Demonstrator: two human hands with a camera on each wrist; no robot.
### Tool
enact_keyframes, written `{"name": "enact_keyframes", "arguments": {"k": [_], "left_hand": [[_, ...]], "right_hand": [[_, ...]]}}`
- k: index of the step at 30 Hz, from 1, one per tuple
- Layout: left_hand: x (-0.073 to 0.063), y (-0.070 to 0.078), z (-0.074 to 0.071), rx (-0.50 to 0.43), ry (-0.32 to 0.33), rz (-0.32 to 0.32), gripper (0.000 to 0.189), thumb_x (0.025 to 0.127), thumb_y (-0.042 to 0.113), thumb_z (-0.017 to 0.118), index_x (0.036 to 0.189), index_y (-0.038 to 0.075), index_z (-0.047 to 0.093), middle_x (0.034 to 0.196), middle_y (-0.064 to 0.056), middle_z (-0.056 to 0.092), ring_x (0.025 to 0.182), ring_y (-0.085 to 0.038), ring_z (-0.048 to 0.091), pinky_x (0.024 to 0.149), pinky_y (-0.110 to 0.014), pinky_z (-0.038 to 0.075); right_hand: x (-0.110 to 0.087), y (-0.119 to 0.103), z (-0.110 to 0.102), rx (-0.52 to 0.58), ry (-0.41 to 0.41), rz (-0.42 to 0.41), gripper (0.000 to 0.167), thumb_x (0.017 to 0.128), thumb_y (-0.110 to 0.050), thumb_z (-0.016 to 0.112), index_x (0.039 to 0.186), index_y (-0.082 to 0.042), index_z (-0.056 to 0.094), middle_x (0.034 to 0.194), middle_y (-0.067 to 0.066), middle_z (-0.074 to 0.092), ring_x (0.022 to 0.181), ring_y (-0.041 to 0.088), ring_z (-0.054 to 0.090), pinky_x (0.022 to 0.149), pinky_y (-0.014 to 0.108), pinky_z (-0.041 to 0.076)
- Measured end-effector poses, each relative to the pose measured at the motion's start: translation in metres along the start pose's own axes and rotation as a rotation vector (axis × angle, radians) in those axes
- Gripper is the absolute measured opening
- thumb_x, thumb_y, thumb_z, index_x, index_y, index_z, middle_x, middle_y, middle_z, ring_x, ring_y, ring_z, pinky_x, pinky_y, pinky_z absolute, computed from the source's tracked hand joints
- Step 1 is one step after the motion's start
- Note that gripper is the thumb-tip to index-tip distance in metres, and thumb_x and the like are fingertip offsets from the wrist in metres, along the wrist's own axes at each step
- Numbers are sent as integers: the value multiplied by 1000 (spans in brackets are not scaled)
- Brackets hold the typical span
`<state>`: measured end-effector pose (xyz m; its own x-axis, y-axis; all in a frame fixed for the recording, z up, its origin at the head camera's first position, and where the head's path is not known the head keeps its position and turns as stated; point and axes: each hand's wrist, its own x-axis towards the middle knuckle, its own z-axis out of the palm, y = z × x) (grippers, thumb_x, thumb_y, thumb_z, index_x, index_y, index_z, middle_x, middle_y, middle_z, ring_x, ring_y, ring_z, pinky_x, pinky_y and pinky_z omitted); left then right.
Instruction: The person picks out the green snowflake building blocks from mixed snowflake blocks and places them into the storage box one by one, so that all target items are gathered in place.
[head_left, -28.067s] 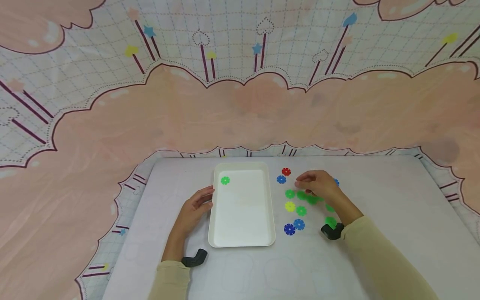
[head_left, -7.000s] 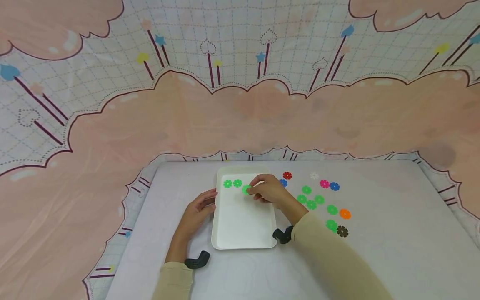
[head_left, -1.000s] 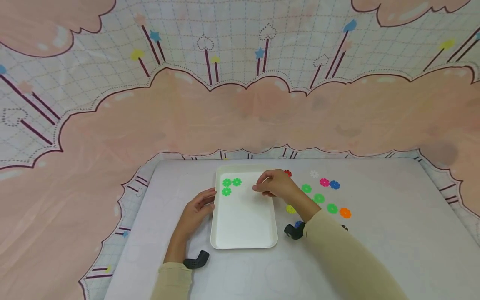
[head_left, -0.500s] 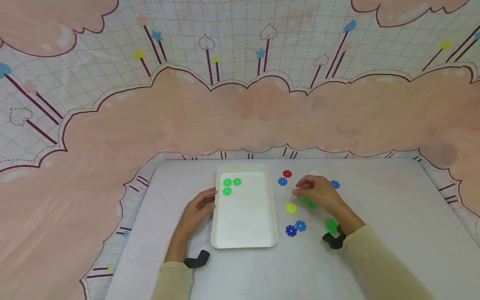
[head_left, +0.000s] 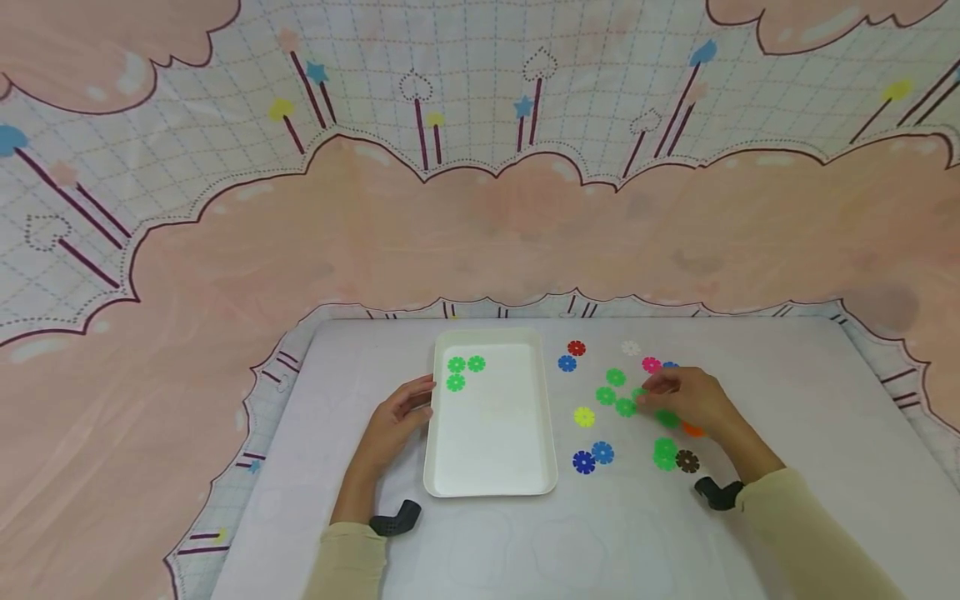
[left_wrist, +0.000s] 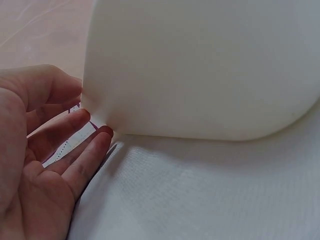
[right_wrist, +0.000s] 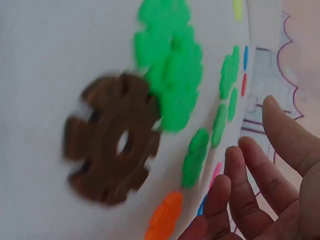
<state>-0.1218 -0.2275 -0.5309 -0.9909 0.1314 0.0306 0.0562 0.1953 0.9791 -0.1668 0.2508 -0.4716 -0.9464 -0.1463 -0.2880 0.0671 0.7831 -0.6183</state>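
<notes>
My left hand rests its fingertips on the left edge of the white tray; in the left wrist view the fingers are nearly straight at the tray's wall. Inside the tray, three green notched interlocking discs lie in an L at the far left corner. Over the scattered discs on the right is my right hand, fingers loosely bent, with nothing between them in the right wrist view. Its fingertips overlap a green disc in the head view. More green discs lie just left of it.
Close by the right forearm are a brown disc and overlapping green discs. An orange disc is partly covered by the hand. Yellow, blue, red, pink and white discs lie around.
Over the last second my right hand moved from above the tray rightward to the loose discs. Green discs in the tray went from one, 28 seconds ago, to three. The left hand stayed at the tray.
</notes>
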Motion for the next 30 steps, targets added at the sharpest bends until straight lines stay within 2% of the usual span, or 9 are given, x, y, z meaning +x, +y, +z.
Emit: {"name": "enact_keyframes", "arguments": {"k": [5, 13, 19, 23, 30], "left_hand": [[0, 0, 0, -3, 1, 0, 41, 96, 4, 67, 137, 7, 61, 155, -6, 51, 138, -34, 53, 104, -14, 47], [1, -1, 0, -12, -2, 7, 42, 96, 3, 66, 137, 5, 61, 155, -8, 51, 138, -35, 53, 104, -14, 48], [2, -2, 0, -21, -6, 17, 41, 96, 2, 66, 137, 5, 61, 154, -9, 51, 137, -35, 54, 104, -15, 48], [2, -3, 0, -27, -12, 30, 41, 96, 2, 66, 137, 5, 61, 154, -9, 51, 137, -36, 54, 104, -15, 48], [2, -4, 0, -24, -13, 37, 42, 96, 4, 67, 137, 5, 61, 155, -9, 50, 137, -36, 54, 104, -14, 48]], "right_hand": [[0, 12, -9, -62, -56, 0, 48, 85, -47, 80, 113, -9, 74, 111, 11, 72, 105, 31, 63, 86, 46, 58], [8, 24, -18, -17, -200, -9, 47, 82, -39, 85, 117, -10, 72, 106, 5, 70, 102, 23, 60, 83, 30, 53], [13, 28, -23, 25, -280, -52, 42, 79, -25, 88, 115, -9, 71, 108, 7, 69, 102, 25, 59, 82, 31, 53], [15, 30, -24, 26, -299, -53, 41, 75, -17, 90, 111, -11, 71, 105, 7, 67, 100, 25, 56, 78, 32, 54], [18, 30, -24, -28, -291, -57, 34, 76, -12, 88, 105, -13, 71, 101, 5, 66, 96, 24, 55, 76, 32, 52]]}}
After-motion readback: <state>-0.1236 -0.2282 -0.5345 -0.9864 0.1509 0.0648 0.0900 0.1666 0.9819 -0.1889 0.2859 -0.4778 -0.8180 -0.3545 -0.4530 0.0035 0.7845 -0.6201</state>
